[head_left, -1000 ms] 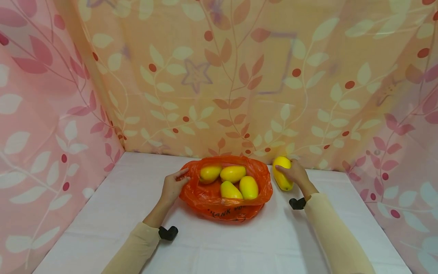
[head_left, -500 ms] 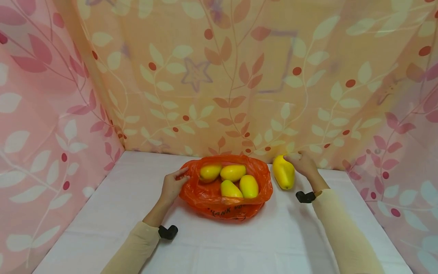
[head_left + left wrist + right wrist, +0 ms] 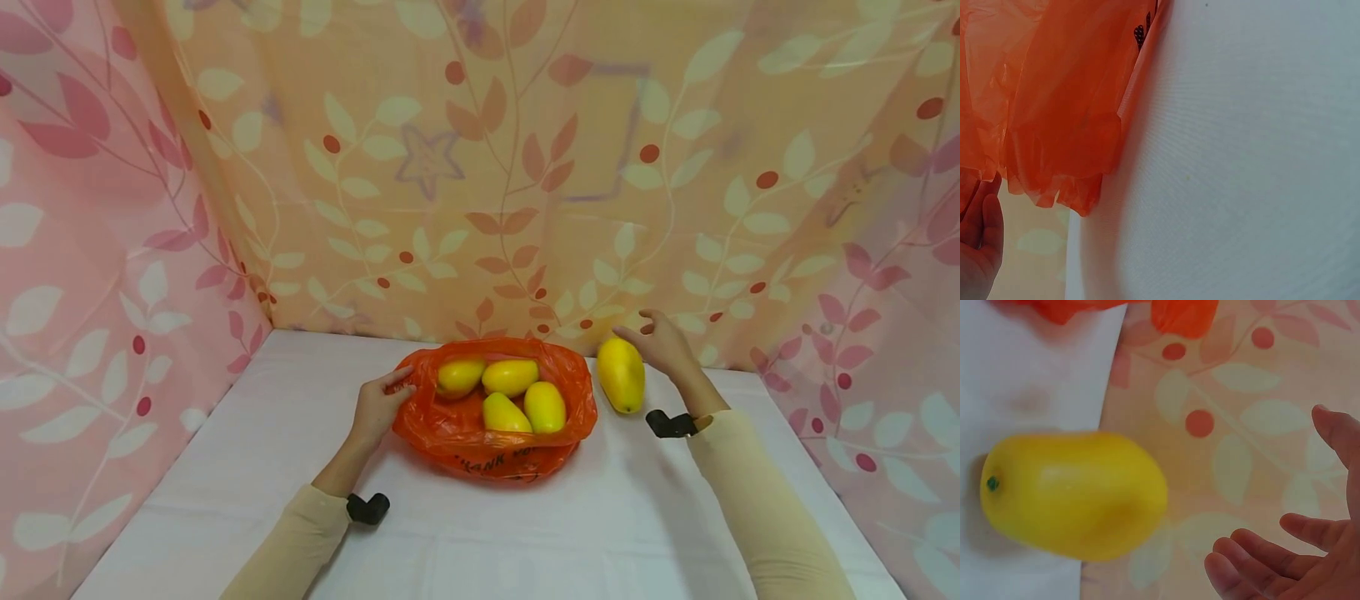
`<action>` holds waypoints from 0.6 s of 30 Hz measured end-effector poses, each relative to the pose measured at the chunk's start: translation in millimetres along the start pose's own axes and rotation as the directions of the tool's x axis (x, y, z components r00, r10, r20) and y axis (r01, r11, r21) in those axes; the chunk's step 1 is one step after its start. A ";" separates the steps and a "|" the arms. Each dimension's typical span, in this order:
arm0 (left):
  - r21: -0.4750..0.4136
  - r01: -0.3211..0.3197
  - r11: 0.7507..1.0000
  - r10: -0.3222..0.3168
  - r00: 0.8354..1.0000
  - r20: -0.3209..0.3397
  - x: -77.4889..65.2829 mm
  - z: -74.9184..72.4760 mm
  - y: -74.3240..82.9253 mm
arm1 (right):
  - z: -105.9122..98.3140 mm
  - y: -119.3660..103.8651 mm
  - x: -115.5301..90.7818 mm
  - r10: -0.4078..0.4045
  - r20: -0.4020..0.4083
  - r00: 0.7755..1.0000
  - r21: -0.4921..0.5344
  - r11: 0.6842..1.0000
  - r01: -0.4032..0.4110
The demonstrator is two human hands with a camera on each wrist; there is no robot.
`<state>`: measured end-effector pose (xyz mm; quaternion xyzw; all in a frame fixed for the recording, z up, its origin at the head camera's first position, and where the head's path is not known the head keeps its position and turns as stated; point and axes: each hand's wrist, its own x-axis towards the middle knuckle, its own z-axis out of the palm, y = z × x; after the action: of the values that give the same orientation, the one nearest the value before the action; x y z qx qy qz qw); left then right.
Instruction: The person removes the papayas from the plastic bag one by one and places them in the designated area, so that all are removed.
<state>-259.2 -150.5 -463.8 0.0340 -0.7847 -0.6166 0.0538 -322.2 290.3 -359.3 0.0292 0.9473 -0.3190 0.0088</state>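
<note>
An orange-red plastic bag (image 3: 487, 446) with dark lettering stands with its mouth open in the middle of the table. Several yellow mangoes lie inside, one of them a mango (image 3: 545, 407) at the right of the opening. My left hand (image 3: 377, 408) holds the bag's left rim between thumb and fingers; in the left wrist view, part of that hand (image 3: 979, 250) shows beneath the orange plastic. A single mango (image 3: 621, 377) lies outside, just right of the bag. My right hand (image 3: 667, 346) is beside its far end, fingers spread and holding nothing. The right wrist view shows a gap between the fingertips (image 3: 1216, 562) and this mango (image 3: 1075, 494).
A white cloth covers the table (image 3: 480, 542). Close behind the bag rises a yellow floral curtain (image 3: 420, 250), with pink floral curtains at the left (image 3: 90, 333) and right. Black camera mounts (image 3: 367, 508) sit at both wrists.
My right hand has let go of the mango outside the bag and drawn back up and to the right. That mango has turned slightly on the table. The left hand stays at the bag's rim.
</note>
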 end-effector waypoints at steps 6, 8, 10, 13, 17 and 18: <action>-0.006 0.003 1.000 -0.004 1.000 -0.003 -0.6 0.3 0.1 | 1.6 -22.8 -7.3 -0.070 0.003 0.998 -0.003 0.998 0.070; -0.006 0.005 1.000 -0.005 1.000 -0.006 -1.5 0.2 0.6 | 2.5 -28.8 -9.4 -0.095 0.006 0.995 -0.001 0.996 0.095; -0.008 0.007 1.000 -0.007 1.000 -0.008 -2.2 0.4 1.2 | 3.1 -34.1 -11.7 -0.118 0.009 0.993 0.003 0.993 0.117; -0.008 0.010 1.000 -0.010 1.000 -0.010 -3.1 0.6 2.2 | 3.4 -41.2 -15.1 -0.148 0.011 0.989 0.009 0.989 0.148; -0.012 0.010 1.000 -0.010 1.000 -0.008 -2.8 1.0 2.3 | 3.8 -51.6 -20.3 -0.172 0.019 0.985 -0.001 0.985 0.172; -0.012 0.010 1.000 -0.010 1.000 -0.009 -2.6 1.1 2.3 | 4.1 -54.0 -21.3 -0.173 0.024 0.985 -0.004 0.985 0.173</action>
<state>-256.7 -148.7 -461.9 0.0404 -0.7807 -0.6212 0.0545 -304.2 243.8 -329.2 -0.0571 0.9470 -0.3161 -0.0075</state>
